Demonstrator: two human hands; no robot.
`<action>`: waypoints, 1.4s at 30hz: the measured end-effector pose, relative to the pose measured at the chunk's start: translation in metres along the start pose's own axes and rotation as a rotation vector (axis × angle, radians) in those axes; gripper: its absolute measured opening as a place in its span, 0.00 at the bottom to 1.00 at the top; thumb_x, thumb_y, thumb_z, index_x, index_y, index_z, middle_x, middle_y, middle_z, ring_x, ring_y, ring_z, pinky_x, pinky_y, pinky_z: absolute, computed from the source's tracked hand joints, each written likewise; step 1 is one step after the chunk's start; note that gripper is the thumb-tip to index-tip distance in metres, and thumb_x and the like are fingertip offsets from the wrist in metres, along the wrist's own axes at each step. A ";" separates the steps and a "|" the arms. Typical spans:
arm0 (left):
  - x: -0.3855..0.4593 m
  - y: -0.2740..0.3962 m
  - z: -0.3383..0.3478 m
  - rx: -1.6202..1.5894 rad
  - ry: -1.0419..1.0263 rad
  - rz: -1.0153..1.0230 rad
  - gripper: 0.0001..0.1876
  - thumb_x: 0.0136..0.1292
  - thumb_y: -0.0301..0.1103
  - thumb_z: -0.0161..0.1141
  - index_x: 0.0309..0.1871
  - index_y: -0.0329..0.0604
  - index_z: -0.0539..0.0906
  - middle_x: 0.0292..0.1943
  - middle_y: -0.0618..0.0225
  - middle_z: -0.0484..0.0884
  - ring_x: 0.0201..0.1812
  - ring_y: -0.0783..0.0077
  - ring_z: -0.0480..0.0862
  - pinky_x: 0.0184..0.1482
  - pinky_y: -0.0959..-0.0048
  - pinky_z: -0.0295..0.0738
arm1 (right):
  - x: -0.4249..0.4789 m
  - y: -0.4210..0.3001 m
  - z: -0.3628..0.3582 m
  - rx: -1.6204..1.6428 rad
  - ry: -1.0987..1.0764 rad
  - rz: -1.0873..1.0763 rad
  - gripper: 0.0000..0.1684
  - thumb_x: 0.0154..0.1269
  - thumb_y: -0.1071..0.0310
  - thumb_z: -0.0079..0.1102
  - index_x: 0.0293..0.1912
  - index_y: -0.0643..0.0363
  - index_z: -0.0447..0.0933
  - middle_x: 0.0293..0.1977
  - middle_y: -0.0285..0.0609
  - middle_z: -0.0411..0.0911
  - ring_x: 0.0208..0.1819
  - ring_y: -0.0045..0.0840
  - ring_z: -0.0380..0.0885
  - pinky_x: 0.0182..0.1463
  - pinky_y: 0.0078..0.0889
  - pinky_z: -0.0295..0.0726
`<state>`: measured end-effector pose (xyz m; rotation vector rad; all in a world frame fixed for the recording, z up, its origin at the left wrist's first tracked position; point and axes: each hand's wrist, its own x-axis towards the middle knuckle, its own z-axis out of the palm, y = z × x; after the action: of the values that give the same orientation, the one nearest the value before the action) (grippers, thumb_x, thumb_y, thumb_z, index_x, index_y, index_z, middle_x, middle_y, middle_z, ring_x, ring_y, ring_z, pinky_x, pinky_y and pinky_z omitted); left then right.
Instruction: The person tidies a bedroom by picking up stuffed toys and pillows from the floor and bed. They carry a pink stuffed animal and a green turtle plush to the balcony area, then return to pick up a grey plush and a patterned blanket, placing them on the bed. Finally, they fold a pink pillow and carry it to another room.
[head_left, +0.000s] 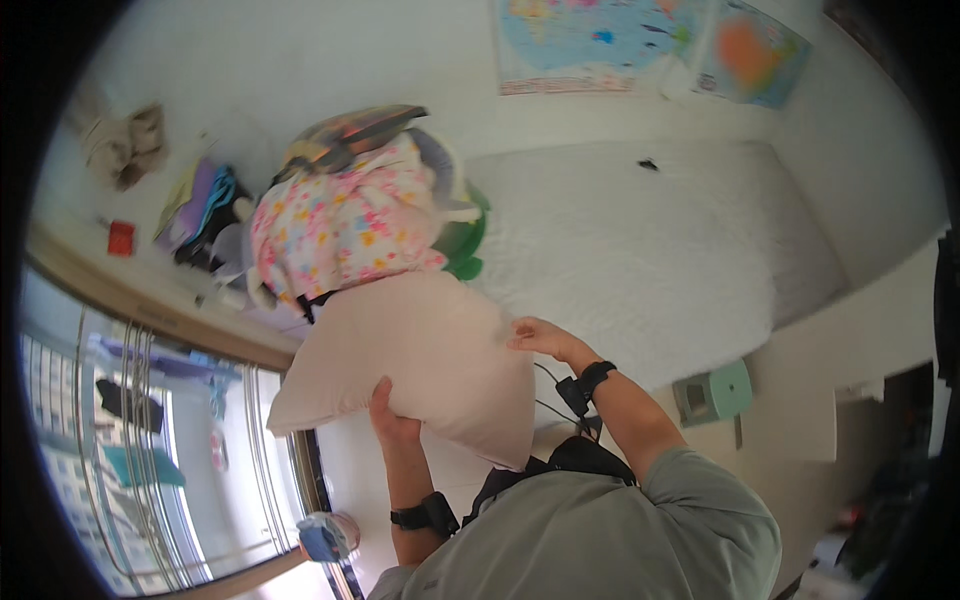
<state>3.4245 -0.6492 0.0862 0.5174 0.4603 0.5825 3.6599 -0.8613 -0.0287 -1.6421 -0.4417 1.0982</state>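
Observation:
A pale pink pillow (420, 337) is held up in front of my body. My left hand (394, 412) grips its lower edge, thumb on top and the fingers hidden beneath. At the pillow's right side is my right hand (541, 337), its fingers partly curled near the fabric; whether they touch it I cannot tell. Beyond the pillow, a pile with a pink floral cloth (345, 221) lies at the end of a bed with a pale grey-white cover (622, 255). A green plush-like thing (469, 232) pokes out beside the pile.
A small black object (648, 164) lies on the bed near the wall. A green and grey plastic stool (720, 394) stands by the bed's near side. At the left are a window with metal bars (135, 420) and a bin-like container (330, 536). Maps (600, 52) hang on the wall.

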 end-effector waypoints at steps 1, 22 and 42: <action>0.005 -0.014 0.011 0.041 0.024 -0.069 0.26 0.61 0.32 0.56 0.63 0.34 0.69 0.58 0.54 0.75 0.59 0.53 0.75 0.62 0.53 0.72 | -0.013 0.003 -0.013 0.030 0.078 -0.049 0.50 0.54 0.47 0.71 0.68 0.64 0.60 0.64 0.52 0.65 0.64 0.39 0.66 0.64 0.39 0.68; -0.102 -0.303 0.237 0.863 -1.271 -0.727 0.42 0.41 0.29 0.76 0.63 0.32 0.71 0.57 0.59 0.78 0.58 0.63 0.77 0.61 0.65 0.70 | -0.452 0.243 -0.206 0.831 1.037 -0.285 0.52 0.63 0.46 0.63 0.73 0.61 0.47 0.72 0.44 0.55 0.70 0.34 0.57 0.71 0.37 0.59; -0.057 -0.558 0.337 0.935 -1.122 -0.992 0.29 0.56 0.29 0.68 0.61 0.30 0.73 0.53 0.57 0.80 0.50 0.64 0.81 0.54 0.70 0.75 | -0.515 0.295 -0.218 1.345 1.188 -0.198 0.35 0.69 0.49 0.55 0.65 0.63 0.63 0.57 0.47 0.75 0.55 0.34 0.78 0.59 0.41 0.78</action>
<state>3.7848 -1.1939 0.0419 1.2660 -0.1706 -0.9475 3.5104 -1.4746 -0.0664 -0.7077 0.7727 -0.0166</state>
